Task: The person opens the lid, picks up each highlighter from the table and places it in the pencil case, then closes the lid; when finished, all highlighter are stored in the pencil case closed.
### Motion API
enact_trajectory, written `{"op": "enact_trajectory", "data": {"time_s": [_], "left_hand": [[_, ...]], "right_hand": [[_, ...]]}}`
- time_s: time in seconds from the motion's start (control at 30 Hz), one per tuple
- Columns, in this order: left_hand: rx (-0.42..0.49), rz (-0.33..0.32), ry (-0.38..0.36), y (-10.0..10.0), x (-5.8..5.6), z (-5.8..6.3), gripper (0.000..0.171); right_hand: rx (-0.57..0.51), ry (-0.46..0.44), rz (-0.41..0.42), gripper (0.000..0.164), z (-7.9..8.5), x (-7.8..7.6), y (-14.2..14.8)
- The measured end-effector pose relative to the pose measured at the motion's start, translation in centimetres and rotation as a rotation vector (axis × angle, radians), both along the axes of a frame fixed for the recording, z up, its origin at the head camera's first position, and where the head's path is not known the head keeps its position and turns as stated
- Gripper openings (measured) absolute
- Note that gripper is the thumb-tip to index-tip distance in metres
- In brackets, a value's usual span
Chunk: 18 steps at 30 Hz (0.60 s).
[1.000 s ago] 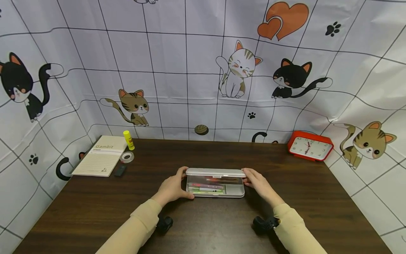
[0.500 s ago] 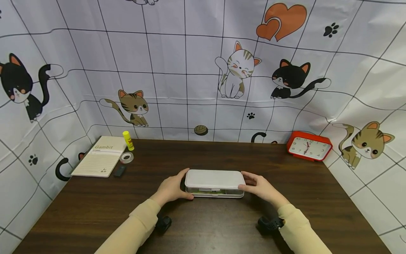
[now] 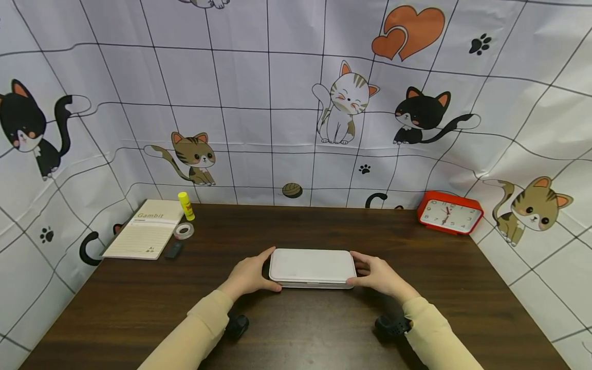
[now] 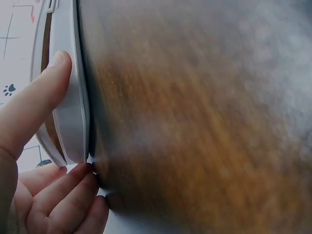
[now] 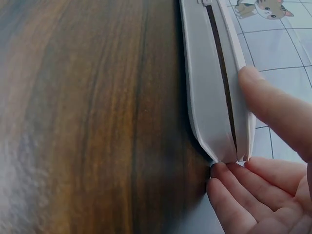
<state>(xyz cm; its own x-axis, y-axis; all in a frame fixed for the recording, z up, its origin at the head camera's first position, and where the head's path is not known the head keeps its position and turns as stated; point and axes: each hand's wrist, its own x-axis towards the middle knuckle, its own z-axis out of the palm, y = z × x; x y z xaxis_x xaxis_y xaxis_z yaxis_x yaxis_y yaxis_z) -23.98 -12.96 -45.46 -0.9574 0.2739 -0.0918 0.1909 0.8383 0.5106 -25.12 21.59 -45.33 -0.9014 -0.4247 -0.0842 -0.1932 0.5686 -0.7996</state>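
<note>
A white pencil case (image 3: 312, 265) lies flat on the brown table, its lid down over the base. In both wrist views a thin dark gap still shows between lid and base. My left hand (image 3: 248, 273) holds the case's left end; the left wrist view has the thumb (image 4: 57, 78) on the front wall of the base and the fingertips at the short end. At the other end my right hand (image 3: 382, 277) grips the case, with its thumb (image 5: 253, 80) against the lid's front edge and fingers at the short side. The contents are hidden.
At the back left lie a notepad (image 3: 147, 231), a yellow glue stick (image 3: 186, 206), a roll of white tape (image 3: 184, 230) and a small dark block (image 3: 173, 251). A red clock (image 3: 449, 213) stands at the back right, near the cat-print curtain (image 3: 245, 128).
The pencil case's lid has swung down towards me onto the base, covering the pens inside. My right hand's thumb has come to the front right corner. My left hand has stayed at the left end.
</note>
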Motion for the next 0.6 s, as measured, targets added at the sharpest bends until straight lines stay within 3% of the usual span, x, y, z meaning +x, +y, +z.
{"op": "enact_trajectory", "data": {"time_s": [0.27, 0.6], "left_hand": [[0.022, -0.001, 0.007, -0.33, -0.12, -0.08, 0.105], [0.036, -0.017, -0.036, -0.63, -0.14, 0.29, 0.103]], "right_hand": [[0.010, 0.015, -0.011, 0.087, -0.21, 0.00, -0.23], [0.010, 0.016, -0.013, 0.087, -0.11, 0.00, -0.20]]}}
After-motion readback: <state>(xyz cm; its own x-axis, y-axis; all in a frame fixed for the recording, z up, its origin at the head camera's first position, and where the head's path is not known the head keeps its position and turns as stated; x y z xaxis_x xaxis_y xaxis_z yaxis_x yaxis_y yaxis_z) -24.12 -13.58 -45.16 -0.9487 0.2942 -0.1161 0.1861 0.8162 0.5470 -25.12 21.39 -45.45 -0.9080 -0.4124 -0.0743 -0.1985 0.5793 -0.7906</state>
